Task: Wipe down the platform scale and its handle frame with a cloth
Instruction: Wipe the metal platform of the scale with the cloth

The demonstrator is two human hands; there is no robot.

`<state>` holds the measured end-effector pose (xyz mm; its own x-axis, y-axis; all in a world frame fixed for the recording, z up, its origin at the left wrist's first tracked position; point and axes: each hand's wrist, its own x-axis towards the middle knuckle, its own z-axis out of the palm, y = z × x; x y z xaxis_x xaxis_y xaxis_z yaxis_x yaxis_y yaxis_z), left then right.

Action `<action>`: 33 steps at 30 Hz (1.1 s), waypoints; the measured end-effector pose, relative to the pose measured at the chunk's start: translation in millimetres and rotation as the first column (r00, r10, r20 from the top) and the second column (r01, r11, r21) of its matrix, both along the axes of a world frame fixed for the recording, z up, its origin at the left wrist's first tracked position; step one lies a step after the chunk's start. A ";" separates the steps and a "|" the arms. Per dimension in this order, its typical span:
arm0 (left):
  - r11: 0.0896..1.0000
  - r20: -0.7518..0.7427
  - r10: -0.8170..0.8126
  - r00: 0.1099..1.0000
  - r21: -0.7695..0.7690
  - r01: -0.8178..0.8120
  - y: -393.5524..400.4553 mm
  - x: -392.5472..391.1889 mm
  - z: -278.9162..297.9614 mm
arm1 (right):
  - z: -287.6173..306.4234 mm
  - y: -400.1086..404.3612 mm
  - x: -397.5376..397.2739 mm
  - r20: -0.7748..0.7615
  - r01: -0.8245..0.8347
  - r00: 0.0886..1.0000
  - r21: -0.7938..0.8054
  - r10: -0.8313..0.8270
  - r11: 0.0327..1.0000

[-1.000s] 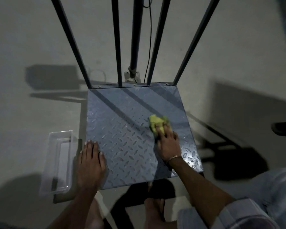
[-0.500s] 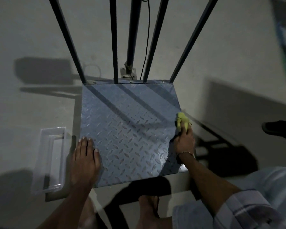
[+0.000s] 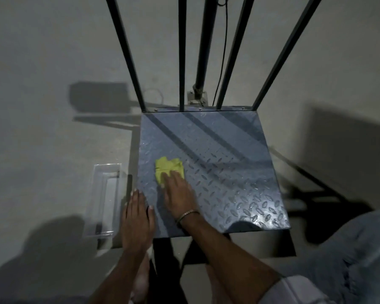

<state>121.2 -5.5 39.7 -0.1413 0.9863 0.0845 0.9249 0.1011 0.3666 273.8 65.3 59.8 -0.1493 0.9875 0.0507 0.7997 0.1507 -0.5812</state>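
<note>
— Head view: where is the cloth [image 3: 168,170]?
— It lies near the left edge of the platform scale [image 3: 228,172]; my right hand [image 3: 180,198] presses it, fingers straight.
— And your left hand [image 3: 136,220]?
— It rests flat on the near-left corner, gripping nothing.

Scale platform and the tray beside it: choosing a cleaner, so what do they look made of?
Platform: likely steel, grey with raised diamond tread and dull glints. Tray: clear plastic seemingly, since the floor shows through its walls.
</note>
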 end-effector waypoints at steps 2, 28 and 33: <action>1.000 -0.009 0.023 1.000 -0.011 -0.023 -23.1 -4.0 -3.4 | 5.3 -6.7 -32.3 0.032 -0.137 0.990 -0.002 0.137 0.991; 0.995 -0.030 -0.080 0.996 0.049 0.082 1.5 32.6 -3.9 | -9.1 -71.5 60.6 0.334 0.414 0.861 -0.018 -0.385 0.910; 0.996 -0.029 -0.068 0.997 0.054 0.070 2.0 34.8 -2.4 | -11.3 -83.9 65.1 0.379 0.050 0.925 -0.032 -0.035 0.998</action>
<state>156.0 -3.5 37.2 -0.0701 0.9874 0.1421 0.9385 0.0170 0.3448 338.9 -18.6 48.5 -0.1074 0.9934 -0.0412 0.9664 0.0946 -0.2389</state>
